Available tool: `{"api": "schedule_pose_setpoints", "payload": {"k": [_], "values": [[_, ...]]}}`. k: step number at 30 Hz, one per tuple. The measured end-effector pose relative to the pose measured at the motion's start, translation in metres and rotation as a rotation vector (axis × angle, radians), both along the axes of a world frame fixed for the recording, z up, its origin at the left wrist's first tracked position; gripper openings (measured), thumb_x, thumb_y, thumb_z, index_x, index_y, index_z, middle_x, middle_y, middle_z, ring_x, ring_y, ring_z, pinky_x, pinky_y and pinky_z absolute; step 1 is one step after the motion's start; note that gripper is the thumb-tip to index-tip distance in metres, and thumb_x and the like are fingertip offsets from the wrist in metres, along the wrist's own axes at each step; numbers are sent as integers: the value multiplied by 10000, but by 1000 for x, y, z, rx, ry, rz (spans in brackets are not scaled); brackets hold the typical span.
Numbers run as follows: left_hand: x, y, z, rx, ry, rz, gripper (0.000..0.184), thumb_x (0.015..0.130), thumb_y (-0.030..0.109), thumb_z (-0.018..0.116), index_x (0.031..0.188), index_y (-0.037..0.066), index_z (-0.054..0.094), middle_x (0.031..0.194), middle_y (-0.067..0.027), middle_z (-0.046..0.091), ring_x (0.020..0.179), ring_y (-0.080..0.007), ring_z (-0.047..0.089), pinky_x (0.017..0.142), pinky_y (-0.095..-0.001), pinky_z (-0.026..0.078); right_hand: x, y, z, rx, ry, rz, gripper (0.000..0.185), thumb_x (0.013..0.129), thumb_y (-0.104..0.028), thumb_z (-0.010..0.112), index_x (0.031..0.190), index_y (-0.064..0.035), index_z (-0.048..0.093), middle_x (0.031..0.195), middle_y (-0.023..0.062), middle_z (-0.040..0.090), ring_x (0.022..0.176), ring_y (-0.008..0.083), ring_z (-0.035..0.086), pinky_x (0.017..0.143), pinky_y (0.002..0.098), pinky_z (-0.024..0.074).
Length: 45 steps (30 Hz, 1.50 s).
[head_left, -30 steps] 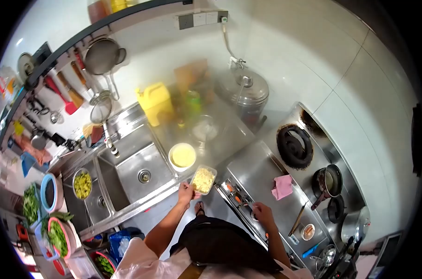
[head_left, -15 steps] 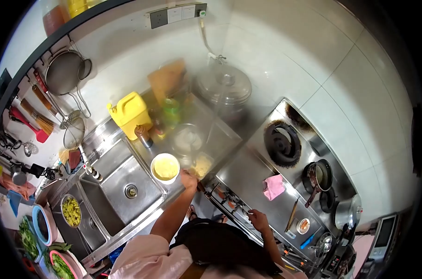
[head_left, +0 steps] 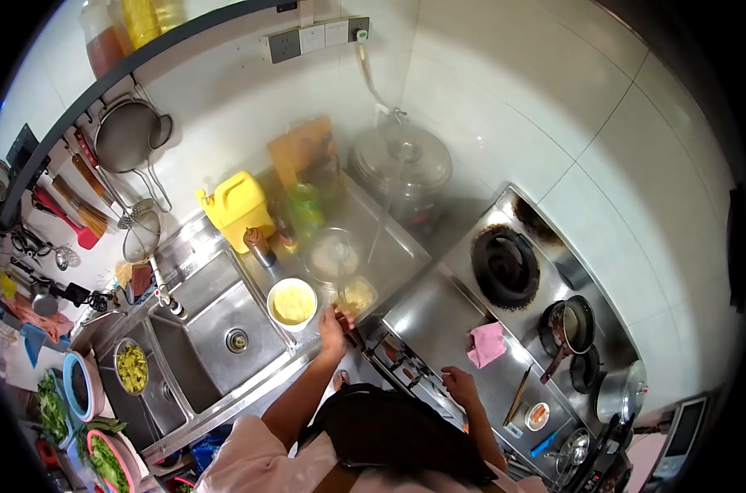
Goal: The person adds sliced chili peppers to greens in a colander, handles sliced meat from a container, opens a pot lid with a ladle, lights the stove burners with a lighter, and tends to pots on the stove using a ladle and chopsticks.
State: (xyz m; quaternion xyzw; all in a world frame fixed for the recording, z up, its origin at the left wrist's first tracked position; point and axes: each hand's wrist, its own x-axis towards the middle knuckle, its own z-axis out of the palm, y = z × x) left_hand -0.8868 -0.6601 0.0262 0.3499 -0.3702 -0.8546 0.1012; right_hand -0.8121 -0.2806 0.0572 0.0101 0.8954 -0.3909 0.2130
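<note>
My left hand (head_left: 334,329) is over the counter edge, fingers apart and nothing seen in it. Just left of it stands a white bowl (head_left: 292,305) filled with pale yellow food. Past my fingertips, a clear container (head_left: 358,296) of similar yellow food sits on the steel worktop, blurred by haze. Behind these lies a hazy round pale dish or lid (head_left: 332,255). My right hand (head_left: 460,386) hangs by the front edge of the stove counter, loosely curled with fingers not pressed together. I see nothing in it.
A double sink (head_left: 250,308) lies left, with a strainer of yellow-green food (head_left: 131,367). A yellow jug (head_left: 237,209) and a dark bottle (head_left: 259,245) stand behind the bowl. Right are a pink cloth (head_left: 485,344), a burner (head_left: 505,265) and a pan (head_left: 577,320).
My left hand's fingers have spread and stretched toward the clear container. My right hand has moved slightly right. The whole view has shifted a little.
</note>
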Motion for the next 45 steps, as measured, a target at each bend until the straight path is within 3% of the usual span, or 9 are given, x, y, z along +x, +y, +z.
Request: {"api": "schedule_pose_setpoints", "payload": {"k": [3, 13, 23, 27, 31, 33, 35, 37, 45], "values": [[-19, -7, 52, -15, -6, -96, 340, 993, 324, 540, 1151, 23, 524, 893, -132, 646, 666, -184, 605, 569, -305, 516, -3, 0, 0, -14, 13, 26, 283, 916, -194, 591, 1141, -36, 657, 817, 112, 722, 666, 163, 667, 643, 314, 540], [-43, -77, 58, -348, -188, -286, 231, 948, 165, 520, 845, -9, 632, 693, -119, 660, 486, -155, 550, 417, -262, 438, 2, 5, -3, -57, -22, -9, 307, 907, -175, 587, 1175, -37, 651, 838, 120, 717, 661, 169, 662, 643, 312, 542], [-42, -71, 35, -317, -155, -336, 226, 943, 137, 504, 975, -63, 603, 646, -133, 633, 434, -150, 518, 360, -266, 375, 6, 5, -16, -77, -27, -39, 269, 913, -170, 601, 1133, -31, 666, 783, 103, 701, 621, 154, 642, 599, 300, 528], [-49, -73, 31, -243, -138, -407, 453, 968, 176, 519, 1381, -3, 471, 678, -108, 629, 454, -129, 494, 383, -248, 372, 3, 3, -15, -73, 6, 0, 264, 914, -170, 602, 1125, -24, 667, 772, 106, 701, 599, 146, 631, 578, 299, 518], [-53, -80, 31, -236, -204, -435, 379, 986, 262, 511, 1273, 15, 526, 724, -148, 657, 485, -160, 557, 413, -262, 450, 4, -6, 2, -56, -24, 23, 271, 910, -164, 599, 1125, -14, 664, 772, 107, 704, 595, 150, 632, 577, 303, 518], [-46, -109, 30, -429, -289, -479, 388, 996, 371, 482, 1200, 51, 563, 793, -185, 696, 511, -250, 605, 492, -349, 529, 5, -2, -3, -38, -40, -15, 270, 904, -197, 601, 1102, -32, 679, 773, 121, 710, 627, 181, 661, 621, 320, 534], [-38, -148, 5, -1286, -473, -372, 339, 950, 285, 540, 1163, 32, 613, 883, -207, 704, 780, -372, 679, 705, -444, 563, 10, 2, -6, -22, -55, -43, 271, 899, -211, 600, 1092, -41, 686, 772, 129, 713, 643, 195, 676, 643, 329, 543], [-23, -173, -3, -1750, -396, -192, 322, 874, 195, 581, 1173, 86, 636, 1070, -187, 677, 943, -425, 641, 854, -481, 522, 16, 5, -9, -3, -67, -50, 273, 895, -205, 597, 1094, -40, 685, 770, 129, 712, 643, 193, 676, 642, 328, 545], [13, -161, -24, -1524, -481, -438, 418, 803, 66, 543, 1195, 153, 658, 1143, -157, 667, 998, -386, 648, 880, -462, 520, 18, 0, -11, 51, -3, 42, 279, 894, -208, 591, 1091, -33, 684, 757, 122, 712, 638, 203, 682, 647, 342, 551]]}}
